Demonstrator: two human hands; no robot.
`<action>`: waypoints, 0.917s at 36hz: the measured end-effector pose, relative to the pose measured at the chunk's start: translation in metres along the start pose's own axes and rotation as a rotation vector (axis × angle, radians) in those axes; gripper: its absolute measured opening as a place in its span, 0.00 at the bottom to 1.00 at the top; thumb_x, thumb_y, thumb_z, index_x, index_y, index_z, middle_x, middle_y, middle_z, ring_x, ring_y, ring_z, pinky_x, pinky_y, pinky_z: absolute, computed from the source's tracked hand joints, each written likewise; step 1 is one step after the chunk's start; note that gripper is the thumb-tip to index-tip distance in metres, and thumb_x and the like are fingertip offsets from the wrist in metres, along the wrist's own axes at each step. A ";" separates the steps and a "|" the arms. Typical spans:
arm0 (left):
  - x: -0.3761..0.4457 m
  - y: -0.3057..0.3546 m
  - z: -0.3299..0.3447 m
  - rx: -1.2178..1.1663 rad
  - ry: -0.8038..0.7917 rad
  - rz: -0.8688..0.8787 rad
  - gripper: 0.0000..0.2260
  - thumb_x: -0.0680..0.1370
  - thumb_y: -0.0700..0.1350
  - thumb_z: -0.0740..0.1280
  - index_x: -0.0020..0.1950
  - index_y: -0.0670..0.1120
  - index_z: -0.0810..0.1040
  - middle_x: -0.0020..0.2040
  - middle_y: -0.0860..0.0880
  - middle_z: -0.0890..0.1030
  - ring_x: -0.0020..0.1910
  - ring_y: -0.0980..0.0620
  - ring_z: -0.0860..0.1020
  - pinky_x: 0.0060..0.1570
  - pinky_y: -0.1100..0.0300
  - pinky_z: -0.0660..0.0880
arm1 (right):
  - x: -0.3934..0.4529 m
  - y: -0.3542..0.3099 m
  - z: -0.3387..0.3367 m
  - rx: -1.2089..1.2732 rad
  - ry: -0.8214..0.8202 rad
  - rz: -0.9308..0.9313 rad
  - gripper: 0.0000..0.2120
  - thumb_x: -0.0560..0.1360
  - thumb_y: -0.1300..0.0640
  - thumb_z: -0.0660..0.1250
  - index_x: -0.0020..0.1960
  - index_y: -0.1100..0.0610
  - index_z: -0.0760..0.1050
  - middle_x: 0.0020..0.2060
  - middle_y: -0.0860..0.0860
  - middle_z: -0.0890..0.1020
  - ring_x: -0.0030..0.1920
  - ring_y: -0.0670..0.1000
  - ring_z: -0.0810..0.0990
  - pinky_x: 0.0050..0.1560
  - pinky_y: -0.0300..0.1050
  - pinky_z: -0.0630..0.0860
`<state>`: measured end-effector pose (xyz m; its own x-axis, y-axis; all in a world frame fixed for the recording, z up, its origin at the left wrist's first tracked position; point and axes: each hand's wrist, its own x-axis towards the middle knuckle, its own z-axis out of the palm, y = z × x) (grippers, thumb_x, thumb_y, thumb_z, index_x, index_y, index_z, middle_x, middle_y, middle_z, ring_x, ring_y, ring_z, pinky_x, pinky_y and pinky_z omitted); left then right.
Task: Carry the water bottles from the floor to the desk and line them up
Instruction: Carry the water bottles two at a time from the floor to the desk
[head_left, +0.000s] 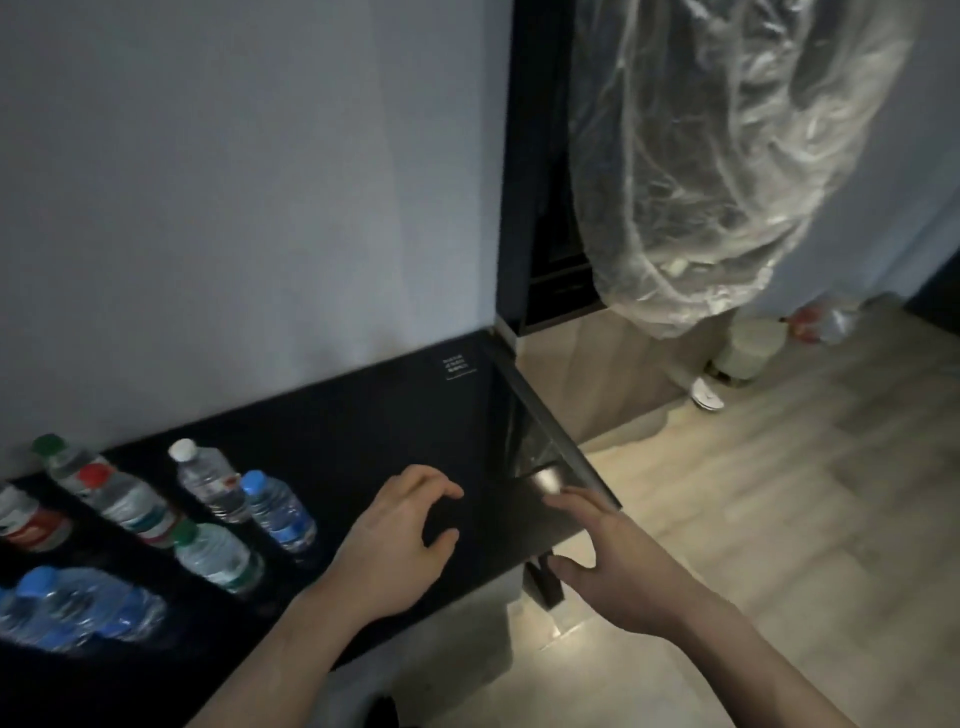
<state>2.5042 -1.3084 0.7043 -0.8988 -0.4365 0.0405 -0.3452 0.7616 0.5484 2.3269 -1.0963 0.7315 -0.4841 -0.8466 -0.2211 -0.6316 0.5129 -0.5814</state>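
Several water bottles stand on the left part of the black desk (395, 415): a white-capped one (208, 480), a small blue-capped one (278, 512), a green-capped one (215, 558), a red-capped one (124, 499) and larger blue bottles (72, 608) at the near left. My left hand (397, 540) hovers over the bare desk top with fingers loosely curved, holding nothing. My right hand (608, 566) reaches past the desk's right edge, fingers spread and empty. A bottle with a red label (826, 325) lies on the floor at the far right.
A clear plastic bag (727, 156) hangs at the upper right above a small pale bin (743, 353). A white shoe (706, 400) lies on the wood floor (779, 519). A dark doorway frame (540, 208) stands behind the desk's right end.
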 end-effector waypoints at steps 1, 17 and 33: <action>0.004 0.012 0.007 0.004 -0.033 0.013 0.18 0.76 0.57 0.68 0.63 0.69 0.67 0.61 0.74 0.61 0.61 0.75 0.62 0.51 0.72 0.65 | -0.009 0.012 -0.007 0.001 0.016 0.011 0.29 0.76 0.47 0.68 0.76 0.44 0.65 0.73 0.39 0.65 0.70 0.42 0.69 0.65 0.29 0.62; 0.171 0.172 0.106 0.054 -0.295 0.212 0.19 0.77 0.54 0.68 0.68 0.60 0.70 0.67 0.68 0.62 0.67 0.65 0.62 0.67 0.62 0.67 | -0.066 0.192 -0.121 0.043 0.187 0.304 0.32 0.77 0.44 0.67 0.77 0.40 0.59 0.79 0.41 0.54 0.78 0.45 0.53 0.75 0.39 0.55; 0.416 0.335 0.219 0.176 -0.369 0.451 0.21 0.77 0.56 0.66 0.69 0.57 0.70 0.72 0.59 0.63 0.72 0.57 0.61 0.69 0.61 0.63 | -0.033 0.366 -0.294 -0.014 0.299 0.587 0.32 0.78 0.43 0.66 0.79 0.42 0.57 0.80 0.45 0.54 0.80 0.49 0.51 0.76 0.43 0.52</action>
<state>1.9558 -1.1302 0.7217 -0.9903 0.1185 -0.0729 0.0802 0.9143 0.3970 1.9337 -0.8389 0.7566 -0.8968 -0.3503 -0.2702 -0.2176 0.8811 -0.4198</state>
